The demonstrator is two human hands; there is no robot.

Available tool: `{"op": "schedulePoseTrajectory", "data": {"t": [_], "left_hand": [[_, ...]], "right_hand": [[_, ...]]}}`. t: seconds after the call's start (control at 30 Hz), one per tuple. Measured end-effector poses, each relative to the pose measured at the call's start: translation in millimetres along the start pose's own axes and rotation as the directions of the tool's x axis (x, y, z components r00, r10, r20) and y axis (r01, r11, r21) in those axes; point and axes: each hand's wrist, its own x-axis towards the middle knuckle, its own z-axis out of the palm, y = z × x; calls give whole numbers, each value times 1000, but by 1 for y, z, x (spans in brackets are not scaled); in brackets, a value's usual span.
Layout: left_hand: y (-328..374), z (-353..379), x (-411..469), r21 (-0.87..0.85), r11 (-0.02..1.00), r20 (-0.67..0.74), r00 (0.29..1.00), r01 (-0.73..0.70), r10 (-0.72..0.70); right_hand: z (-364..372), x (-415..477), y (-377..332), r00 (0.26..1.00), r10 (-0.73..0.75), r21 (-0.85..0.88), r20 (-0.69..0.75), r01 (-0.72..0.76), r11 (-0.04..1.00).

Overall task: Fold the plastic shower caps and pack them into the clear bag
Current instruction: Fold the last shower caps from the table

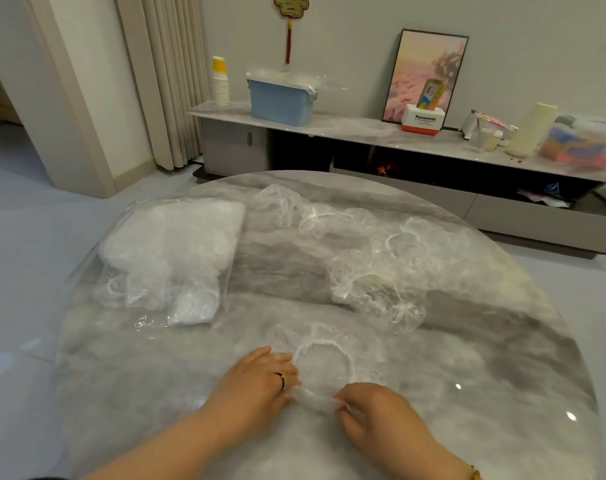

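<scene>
Shower cap clear, crumpled, white-rimmed | left fingers, right fingers pinching near edge

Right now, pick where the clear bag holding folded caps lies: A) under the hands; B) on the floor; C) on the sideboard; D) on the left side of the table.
D: the clear bag rests on the table's left part, apart from the shower cap being folded in front.

One left hand, one right hand, one clear bag, several loose shower caps
</scene>
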Motion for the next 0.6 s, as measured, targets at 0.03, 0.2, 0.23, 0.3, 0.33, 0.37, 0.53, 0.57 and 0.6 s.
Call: {"op": "schedulePoseTrajectory", "data": {"t": [0.03,0.2,0.23,0.3,0.33,0.37,0.53,0.57,0.6], "left_hand": [[-1,-2,0,-21,999,10,999,34,-34],[-4,-12,-1,-428,789,326,890,440,-319],[-5,-12,-1,-505,710,335,869,491,-363],[-8,-11,1,-590,599,321,838,542,-441],[-8,-11,2,-610,551,337,816,570,-471],[-8,-11,2,-599,534,352,796,596,-493],[2,-17,3,-352,715,279,796,605,-536],[3,-19,4,-313,734,259,797,603,-545],[6,-23,6,-260,748,248,791,611,-559]], "right_hand": [[-2,1,1,999,8,19,41,-8,1000],[-6,13,8,979,202,342,19,-197,919],[-5,15,10,974,228,371,3,-212,904],[-5,17,11,959,282,382,-10,-257,887],[-4,18,11,954,301,373,-11,-275,886],[-2,17,10,948,319,371,-10,-293,881],[2,19,10,914,401,406,66,-391,826],[0,20,10,904,419,432,84,-412,802],[-1,20,10,895,432,456,109,-431,779]]}}
